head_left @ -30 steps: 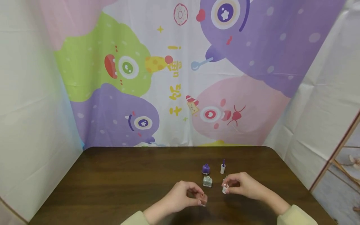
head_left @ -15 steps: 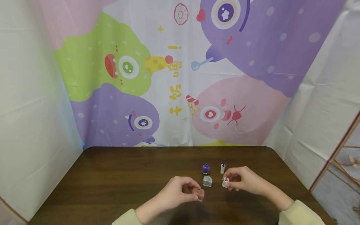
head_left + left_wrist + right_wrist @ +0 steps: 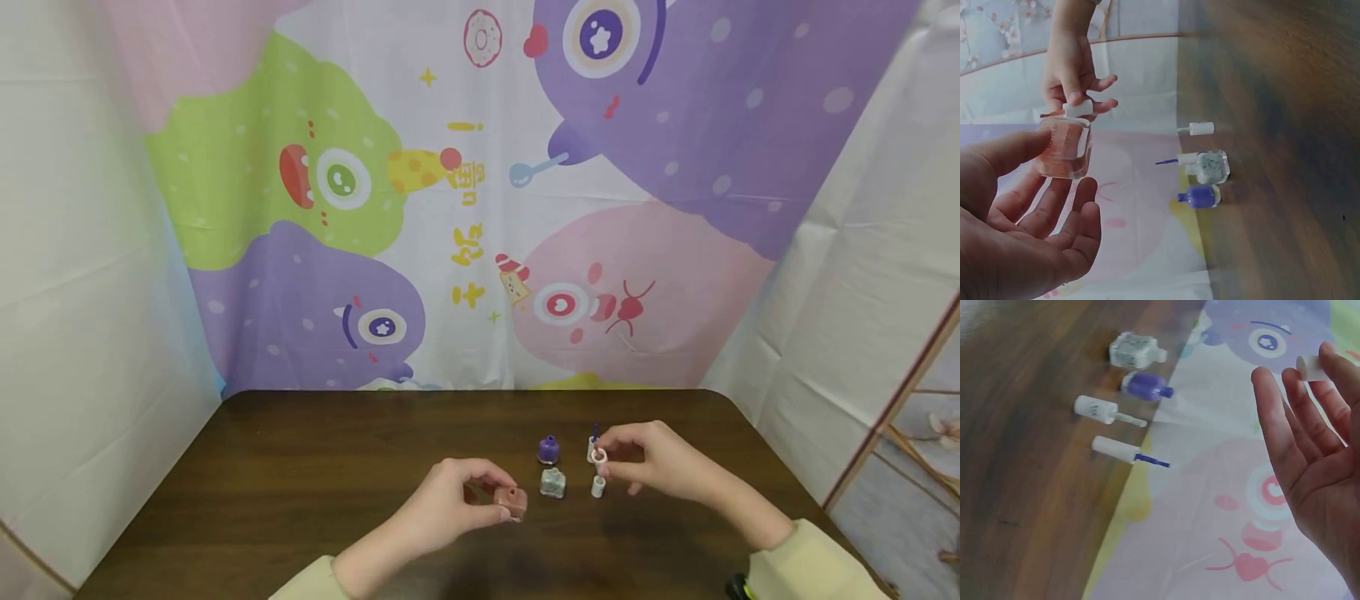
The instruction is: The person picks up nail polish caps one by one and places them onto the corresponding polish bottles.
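Note:
My left hand (image 3: 442, 510) pinches an open pinkish-brown nail polish bottle (image 3: 512, 504) between thumb and fingers, above the table. My right hand (image 3: 660, 461) pinches a white nail polish cap (image 3: 599, 457) with its brush pointing up; in the right wrist view only the cap's white end (image 3: 1312, 369) shows. Near that hand stand two more caps, brushes up: one with a pale brush (image 3: 597, 487), the other with a purple brush (image 3: 591, 451). Left of them are an uncapped purple bottle (image 3: 549, 451) and an uncapped grey-green glitter bottle (image 3: 553, 483).
The dark wooden table (image 3: 315, 475) lies under everything. A cartoon-printed curtain (image 3: 465, 350) hangs along its back edge, and pale cloth (image 3: 90, 292) hangs at the sides.
The left hand has moved left and slightly farther back with its bottle. The right hand has gone farther back with its cap, uncovering the standing cap with the pale brush.

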`<state>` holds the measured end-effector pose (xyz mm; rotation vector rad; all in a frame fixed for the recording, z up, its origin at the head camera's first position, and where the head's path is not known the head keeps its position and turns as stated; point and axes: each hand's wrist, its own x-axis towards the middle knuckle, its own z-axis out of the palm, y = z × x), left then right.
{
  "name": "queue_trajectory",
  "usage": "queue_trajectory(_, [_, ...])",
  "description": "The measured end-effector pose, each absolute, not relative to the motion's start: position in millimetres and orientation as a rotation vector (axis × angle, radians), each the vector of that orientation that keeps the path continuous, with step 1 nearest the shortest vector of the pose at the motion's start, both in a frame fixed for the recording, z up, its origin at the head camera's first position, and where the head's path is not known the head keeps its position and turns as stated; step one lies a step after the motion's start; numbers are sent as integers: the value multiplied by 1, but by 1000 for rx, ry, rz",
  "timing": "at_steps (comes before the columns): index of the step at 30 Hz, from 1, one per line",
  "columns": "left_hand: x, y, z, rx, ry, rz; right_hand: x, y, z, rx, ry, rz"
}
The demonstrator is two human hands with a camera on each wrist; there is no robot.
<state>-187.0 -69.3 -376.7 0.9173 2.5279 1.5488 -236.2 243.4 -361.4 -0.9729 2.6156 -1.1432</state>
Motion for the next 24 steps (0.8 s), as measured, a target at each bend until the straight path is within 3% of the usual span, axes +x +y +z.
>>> queue_trajectory(24, [-180, -88, -356, 846, 2584, 1741, -229, 226, -317, -1149, 2805, -1371])
